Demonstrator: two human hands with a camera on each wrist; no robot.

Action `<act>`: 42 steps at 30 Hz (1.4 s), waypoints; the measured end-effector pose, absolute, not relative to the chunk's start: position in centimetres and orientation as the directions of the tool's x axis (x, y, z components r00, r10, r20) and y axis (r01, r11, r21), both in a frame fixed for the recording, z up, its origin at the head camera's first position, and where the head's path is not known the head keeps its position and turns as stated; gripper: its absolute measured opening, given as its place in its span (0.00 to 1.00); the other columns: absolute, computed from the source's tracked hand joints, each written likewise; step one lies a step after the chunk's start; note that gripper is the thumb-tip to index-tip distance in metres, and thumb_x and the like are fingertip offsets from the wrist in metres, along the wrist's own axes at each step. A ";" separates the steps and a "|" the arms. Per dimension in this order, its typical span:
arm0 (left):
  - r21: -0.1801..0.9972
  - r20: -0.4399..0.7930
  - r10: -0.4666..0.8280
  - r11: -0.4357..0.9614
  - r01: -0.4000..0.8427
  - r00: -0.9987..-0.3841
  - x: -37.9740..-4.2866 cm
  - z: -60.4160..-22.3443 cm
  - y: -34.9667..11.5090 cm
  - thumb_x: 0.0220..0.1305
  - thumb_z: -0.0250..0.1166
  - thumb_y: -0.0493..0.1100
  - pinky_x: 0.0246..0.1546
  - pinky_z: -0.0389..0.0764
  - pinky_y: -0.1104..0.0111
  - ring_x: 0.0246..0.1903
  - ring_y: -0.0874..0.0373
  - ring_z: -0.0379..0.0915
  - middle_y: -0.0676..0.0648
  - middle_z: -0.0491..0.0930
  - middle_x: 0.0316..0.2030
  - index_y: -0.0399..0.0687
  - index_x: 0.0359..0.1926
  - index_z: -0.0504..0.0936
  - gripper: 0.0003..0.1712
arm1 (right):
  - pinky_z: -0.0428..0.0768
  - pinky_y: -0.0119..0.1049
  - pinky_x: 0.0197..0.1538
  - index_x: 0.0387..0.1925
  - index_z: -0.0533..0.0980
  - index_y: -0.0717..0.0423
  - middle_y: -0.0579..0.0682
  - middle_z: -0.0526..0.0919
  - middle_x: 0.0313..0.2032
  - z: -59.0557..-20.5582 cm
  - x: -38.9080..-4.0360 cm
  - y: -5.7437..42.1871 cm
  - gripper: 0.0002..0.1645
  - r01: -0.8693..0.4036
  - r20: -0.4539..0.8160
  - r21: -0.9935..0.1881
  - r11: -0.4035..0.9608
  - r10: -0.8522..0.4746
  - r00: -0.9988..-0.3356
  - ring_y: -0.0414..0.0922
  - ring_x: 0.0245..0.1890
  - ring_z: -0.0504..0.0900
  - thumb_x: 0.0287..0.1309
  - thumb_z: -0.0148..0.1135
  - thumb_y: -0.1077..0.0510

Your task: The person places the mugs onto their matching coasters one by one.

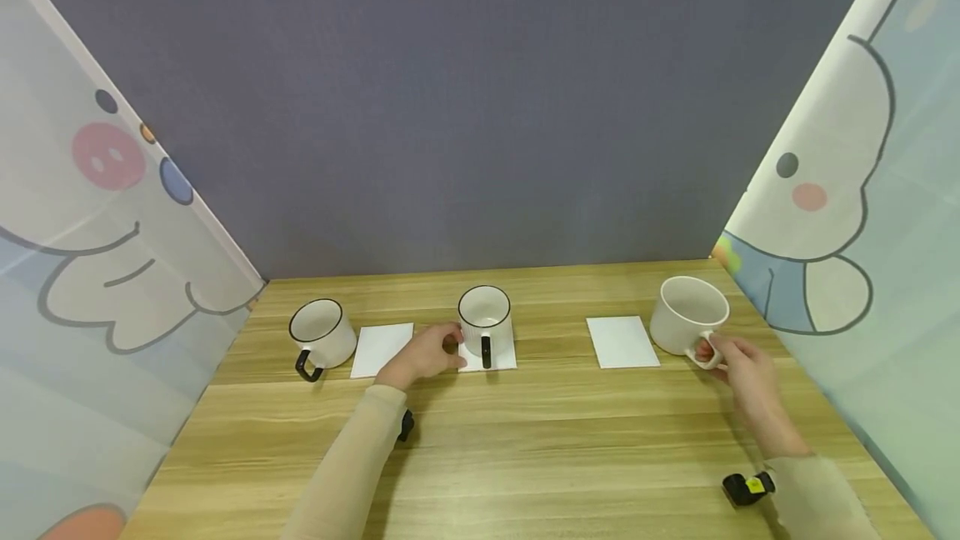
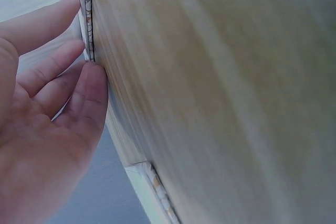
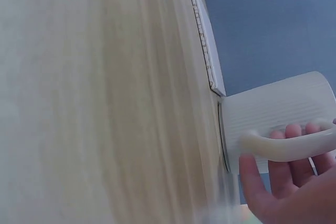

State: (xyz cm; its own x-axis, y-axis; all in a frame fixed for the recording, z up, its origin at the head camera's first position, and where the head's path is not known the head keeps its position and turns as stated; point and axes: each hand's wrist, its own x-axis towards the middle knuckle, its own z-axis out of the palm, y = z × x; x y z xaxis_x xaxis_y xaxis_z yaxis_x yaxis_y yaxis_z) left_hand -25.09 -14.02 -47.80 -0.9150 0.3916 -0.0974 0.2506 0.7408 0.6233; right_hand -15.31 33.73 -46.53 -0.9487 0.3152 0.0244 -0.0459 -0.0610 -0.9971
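My left hand (image 1: 429, 352) is at the left edge of the middle white coaster (image 1: 507, 359). In the left wrist view its thumb and fingertips reach the coaster's edge (image 2: 88, 22), fairly straight. On that coaster stands a white mug (image 1: 480, 332) with a black rim; its black handle points toward me. At the right, my right hand (image 1: 750, 373) holds a plain cream mug (image 1: 678, 323) by its handle. The right wrist view shows the fingers passing behind that handle (image 3: 294, 148). This mug stands upright on the wood, just right of the right coaster (image 1: 622, 342).
Another black-rimmed white mug (image 1: 333, 347) stands at the left, beside the left white coaster (image 1: 380, 348). Behind the wooden table (image 1: 540, 457) rises a grey panel (image 1: 480, 123). Cartoon-printed curtains (image 1: 892, 290) flank both sides.
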 end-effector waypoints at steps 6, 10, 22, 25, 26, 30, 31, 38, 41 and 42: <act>0.627 -0.098 0.387 0.739 0.245 -0.917 -25.0 -47.8 -14.0 0.59 0.77 0.44 0.60 0.74 0.52 0.58 0.47 0.75 0.44 0.79 0.59 0.49 0.46 0.81 0.16 | 0.85 0.30 0.40 0.32 0.83 0.58 0.46 0.86 0.29 -46.8 -15.3 33.7 0.14 -0.089 0.048 -0.984 -0.151 0.255 -0.966 0.38 0.32 0.85 0.74 0.56 0.60; 0.630 -0.094 0.377 0.739 0.238 -0.921 -25.0 -47.8 -13.9 0.59 0.77 0.44 0.61 0.74 0.52 0.58 0.47 0.75 0.43 0.79 0.60 0.50 0.45 0.81 0.16 | 0.86 0.31 0.40 0.33 0.84 0.57 0.46 0.86 0.29 -46.8 -15.4 33.8 0.14 -0.083 0.042 -0.982 -0.167 0.236 -0.971 0.38 0.32 0.85 0.74 0.56 0.60; 0.635 -0.045 0.357 0.731 0.249 -0.933 -25.0 -47.9 -14.0 0.61 0.74 0.40 0.59 0.76 0.54 0.55 0.49 0.78 0.45 0.83 0.52 0.47 0.45 0.82 0.13 | 0.84 0.29 0.40 0.35 0.83 0.61 0.46 0.85 0.31 -46.9 -15.7 34.3 0.16 -0.075 0.058 -0.993 -0.087 0.182 -0.982 0.36 0.32 0.83 0.76 0.55 0.57; 0.618 -0.018 0.337 0.744 0.254 -0.941 -24.9 -47.8 -14.1 0.63 0.72 0.39 0.56 0.79 0.54 0.52 0.49 0.80 0.46 0.85 0.48 0.45 0.48 0.82 0.13 | 0.84 0.29 0.39 0.35 0.83 0.61 0.46 0.84 0.30 -46.9 -15.7 34.3 0.16 -0.076 0.060 -0.994 -0.081 0.185 -0.981 0.37 0.31 0.82 0.76 0.54 0.57; 0.613 -0.007 0.331 0.747 0.257 -0.944 -24.8 -47.7 -14.1 0.64 0.72 0.39 0.55 0.80 0.54 0.51 0.49 0.81 0.45 0.85 0.48 0.45 0.48 0.82 0.12 | 0.84 0.29 0.39 0.35 0.82 0.61 0.46 0.84 0.30 -46.9 -15.7 34.3 0.16 -0.076 0.060 -0.994 -0.080 0.186 -0.981 0.37 0.31 0.82 0.76 0.54 0.57; 0.595 0.068 0.303 0.753 0.283 -0.951 -24.6 -47.2 -14.0 0.66 0.69 0.39 0.48 0.82 0.55 0.46 0.50 0.82 0.45 0.85 0.45 0.44 0.48 0.82 0.11 | 0.84 0.29 0.38 0.34 0.82 0.61 0.45 0.84 0.30 -46.7 -15.6 34.2 0.16 -0.076 0.059 -0.994 -0.083 0.190 -0.980 0.37 0.30 0.82 0.76 0.54 0.57; 0.583 0.094 0.297 0.757 0.294 -0.950 -24.5 -47.0 -14.0 0.66 0.69 0.39 0.46 0.82 0.55 0.44 0.51 0.82 0.45 0.85 0.44 0.43 0.48 0.82 0.11 | 0.84 0.30 0.38 0.34 0.82 0.61 0.45 0.84 0.30 -46.7 -15.7 34.3 0.16 -0.075 0.058 -0.994 -0.081 0.190 -0.980 0.37 0.30 0.82 0.76 0.54 0.58; 0.552 0.309 0.205 0.757 0.351 -0.929 -23.8 -45.3 -13.4 0.65 0.63 0.35 0.33 0.81 0.60 0.33 0.55 0.79 0.49 0.83 0.34 0.44 0.40 0.83 0.04 | 0.84 0.30 0.38 0.35 0.82 0.63 0.45 0.84 0.29 -46.7 -15.6 34.2 0.18 -0.052 0.047 -0.998 -0.022 0.200 -0.979 0.37 0.30 0.82 0.76 0.54 0.56; 0.552 0.410 0.168 0.737 0.391 -0.896 -23.7 -44.8 -13.0 0.64 0.63 0.34 0.30 0.81 0.62 0.31 0.55 0.79 0.49 0.82 0.32 0.43 0.39 0.83 0.04 | 0.84 0.30 0.37 0.34 0.82 0.63 0.45 0.84 0.28 -46.7 -15.6 34.1 0.18 -0.051 0.044 -0.998 -0.027 0.208 -0.977 0.38 0.29 0.82 0.76 0.55 0.56; 0.547 0.446 0.161 0.729 0.411 -0.880 -23.6 -44.7 -12.9 0.63 0.63 0.33 0.29 0.81 0.62 0.31 0.55 0.79 0.49 0.82 0.31 0.43 0.38 0.82 0.04 | 0.84 0.30 0.37 0.34 0.82 0.63 0.45 0.83 0.28 -46.6 -15.6 34.1 0.18 -0.053 0.046 -0.998 -0.024 0.211 -0.976 0.38 0.29 0.82 0.76 0.55 0.56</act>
State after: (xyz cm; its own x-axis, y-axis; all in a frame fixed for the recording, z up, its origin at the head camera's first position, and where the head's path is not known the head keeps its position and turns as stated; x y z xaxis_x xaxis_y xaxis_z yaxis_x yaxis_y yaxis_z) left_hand -23.61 -12.90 -44.65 -0.8803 0.1612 0.4462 0.4110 0.7290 0.5474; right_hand -15.60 34.06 -46.62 -0.9765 0.2105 0.0464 -0.0526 -0.0236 -0.9983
